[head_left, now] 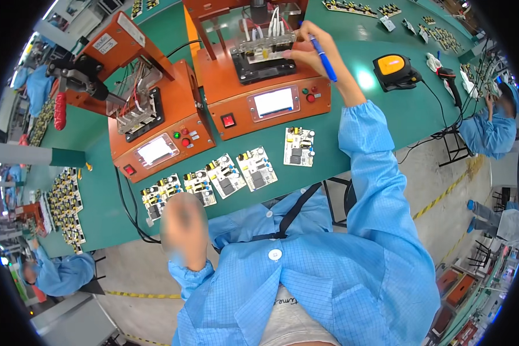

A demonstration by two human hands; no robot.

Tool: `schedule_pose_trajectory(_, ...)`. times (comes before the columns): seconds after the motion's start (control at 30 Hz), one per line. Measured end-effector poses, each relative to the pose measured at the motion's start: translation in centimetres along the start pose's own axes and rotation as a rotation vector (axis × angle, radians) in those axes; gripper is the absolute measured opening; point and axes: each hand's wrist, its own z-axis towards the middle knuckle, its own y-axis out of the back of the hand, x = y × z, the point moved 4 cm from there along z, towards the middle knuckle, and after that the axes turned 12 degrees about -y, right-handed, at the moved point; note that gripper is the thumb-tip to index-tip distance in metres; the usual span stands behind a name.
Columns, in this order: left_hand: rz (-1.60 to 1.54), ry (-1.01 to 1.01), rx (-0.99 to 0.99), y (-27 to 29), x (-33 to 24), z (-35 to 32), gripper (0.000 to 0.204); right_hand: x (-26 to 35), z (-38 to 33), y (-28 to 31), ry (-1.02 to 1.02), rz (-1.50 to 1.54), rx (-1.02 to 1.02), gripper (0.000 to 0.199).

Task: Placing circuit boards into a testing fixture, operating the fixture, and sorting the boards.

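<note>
My right hand point(332, 51) reaches to the right side of the farther orange test fixture point(213, 109). A blue pen point(323, 58) is held in it, slanting across the fingers. Its thumb and fingertip are at the edge of a pale circuit board point(265, 55) in the fixture's black nest, under clear plates and white wires. My left hand point(184, 228) is smeared by blur at the table's front edge, so its fingers do not show. It is nearest to the leftmost circuit board point(162, 193), partly covering that end of a row of several boards.
To the left stands a second orange fixture point(121, 141) with a red-handled clamp point(60, 109). One circuit board point(299, 147) lies apart from the row. A yellow-and-black device point(393, 69) and a handheld scanner point(448, 83) are on the right. Black cables hang off the table's front edge.
</note>
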Motion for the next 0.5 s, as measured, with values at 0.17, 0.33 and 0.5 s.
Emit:
schedule_pose_trajectory(0.17,-0.046,0.011,-0.008,-0.4,1.4,-0.8,0.026,0.6,-7.9,5.1,-0.186,-0.346,-0.230,0.045)
schedule_pose_trajectory(0.33,-0.166,-0.060,0.007,-1.5,1.1,-0.6,0.018,-3.4,-20.3,6.2,-0.474,-0.179,-0.663,0.043)
schedule_pose_trajectory(0.5,-0.271,-0.256,0.014,-3.1,-0.3,0.4,0.019,3.1,-22.4,0.9,-0.471,-0.661,-0.729,0.044)
